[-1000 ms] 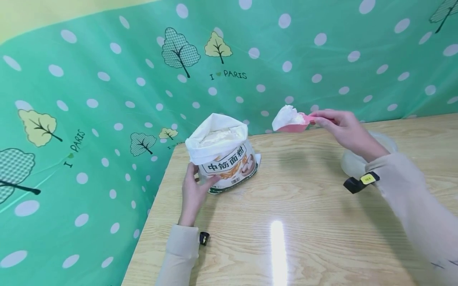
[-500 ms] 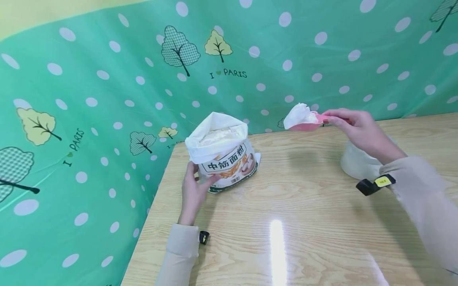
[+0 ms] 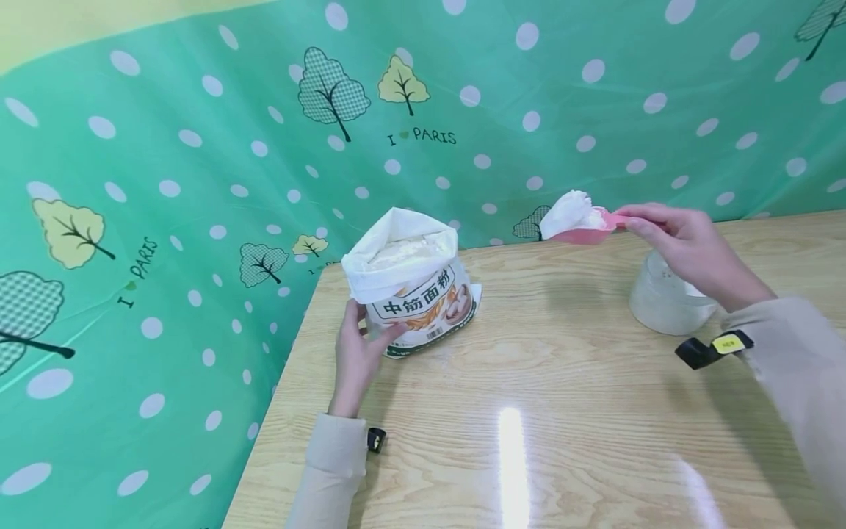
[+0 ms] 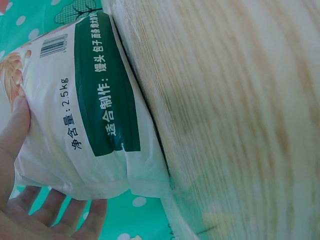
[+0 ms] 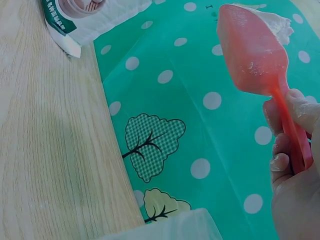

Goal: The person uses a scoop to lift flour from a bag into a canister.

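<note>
An opened white bag of flour [image 3: 423, 308] with its top folded down stands at the left of the table, flour [image 3: 413, 253] showing inside. My left hand [image 3: 357, 360] grips its lower left side. In the left wrist view the thumb lies on the printed front of the bag and the other fingers curl at its side. Above the table at the right, my right hand [image 3: 694, 246] holds a pink scoop [image 3: 584, 235] by its handle. White flour [image 3: 570, 213] is heaped in the scoop. The right wrist view shows the scoop's pink underside [image 5: 252, 55] and flour-dusted fingers.
A translucent whitish container [image 3: 667, 301] stands on the wooden table [image 3: 562, 411] below my right forearm, partly hidden by it. Green dotted cloth [image 3: 476, 132] with printed trees hangs behind the table and along its left side.
My right hand has moved to the right with the loaded scoop, and more of the container shows beneath it. The left hand and the bag of flour have stayed in place.
</note>
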The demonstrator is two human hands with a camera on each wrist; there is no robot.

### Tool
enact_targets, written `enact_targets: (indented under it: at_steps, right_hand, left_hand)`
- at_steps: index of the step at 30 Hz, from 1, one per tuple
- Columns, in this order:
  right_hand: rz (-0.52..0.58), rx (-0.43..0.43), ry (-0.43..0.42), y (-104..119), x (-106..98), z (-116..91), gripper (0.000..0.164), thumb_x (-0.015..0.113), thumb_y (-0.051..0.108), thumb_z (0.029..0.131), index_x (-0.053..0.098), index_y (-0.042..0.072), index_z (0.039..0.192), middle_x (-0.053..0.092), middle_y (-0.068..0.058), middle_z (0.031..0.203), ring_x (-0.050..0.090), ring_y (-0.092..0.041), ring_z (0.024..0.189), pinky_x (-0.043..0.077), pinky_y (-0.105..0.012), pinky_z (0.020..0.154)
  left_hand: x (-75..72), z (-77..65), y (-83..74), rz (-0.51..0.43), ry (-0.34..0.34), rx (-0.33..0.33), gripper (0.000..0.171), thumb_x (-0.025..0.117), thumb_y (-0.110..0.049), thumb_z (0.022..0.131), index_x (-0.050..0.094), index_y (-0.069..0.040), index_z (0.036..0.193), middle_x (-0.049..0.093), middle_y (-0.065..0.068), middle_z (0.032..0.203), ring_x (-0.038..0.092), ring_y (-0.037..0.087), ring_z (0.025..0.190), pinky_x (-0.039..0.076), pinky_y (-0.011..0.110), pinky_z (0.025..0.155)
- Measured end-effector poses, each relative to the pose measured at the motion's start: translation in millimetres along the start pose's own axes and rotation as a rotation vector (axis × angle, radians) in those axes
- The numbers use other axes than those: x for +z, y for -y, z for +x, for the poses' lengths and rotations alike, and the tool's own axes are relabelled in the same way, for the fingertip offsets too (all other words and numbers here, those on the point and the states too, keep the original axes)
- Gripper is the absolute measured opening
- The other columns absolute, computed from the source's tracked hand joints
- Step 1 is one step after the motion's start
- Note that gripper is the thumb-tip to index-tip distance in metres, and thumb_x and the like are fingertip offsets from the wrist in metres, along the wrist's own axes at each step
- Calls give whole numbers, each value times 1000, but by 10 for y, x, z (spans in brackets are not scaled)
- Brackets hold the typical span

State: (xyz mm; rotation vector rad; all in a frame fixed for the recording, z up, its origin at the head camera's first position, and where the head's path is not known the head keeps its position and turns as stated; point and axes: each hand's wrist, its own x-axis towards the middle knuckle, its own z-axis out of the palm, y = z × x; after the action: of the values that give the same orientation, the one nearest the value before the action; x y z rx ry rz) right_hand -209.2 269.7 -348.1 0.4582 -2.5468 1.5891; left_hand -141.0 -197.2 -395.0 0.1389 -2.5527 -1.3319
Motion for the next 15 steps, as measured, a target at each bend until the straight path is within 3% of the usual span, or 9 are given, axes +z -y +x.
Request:
enact_targets:
  at_steps: [7, 10, 13, 15]
  right_hand:
    - [13, 4, -28, -60, -95, -79, 37, 54, 24, 103, 60, 12, 137, 64, 19, 119, 55, -3, 101, 43, -5, 75]
    - [7, 20, -42, -80, -138, -116, 37, 54, 25, 103, 60, 12, 137, 65, 20, 115, 51, -9, 80, 38, -16, 54]
    - [-1, 38, -44, -96, -177, -151, 37, 55, 27, 103, 60, 14, 136, 65, 19, 113, 40, -13, 63, 30, -29, 46]
    - [-5, 41, -41, -109, -205, -176, 37, 54, 28, 103, 60, 15, 137, 65, 19, 113, 45, -10, 66, 34, -22, 48]
  left_hand:
    - [-2, -12, -11, 3, 3, -1, 73, 84, -39, 77, 46, -22, 137, 56, 1, 133, 50, 23, 125, 42, 46, 104]
    - [-2, -19, -21, 3, 3, -1, 74, 85, -38, 77, 46, -21, 138, 56, 1, 134, 49, 24, 126, 42, 47, 104]
    - [-2, -25, -31, 8, 1, -3, 74, 85, -38, 78, 46, -21, 138, 56, 2, 134, 49, 25, 126, 42, 47, 104]
    - [-1, -26, -34, 11, 1, -4, 74, 85, -38, 78, 46, -20, 138, 56, 2, 134, 49, 25, 127, 42, 47, 105]
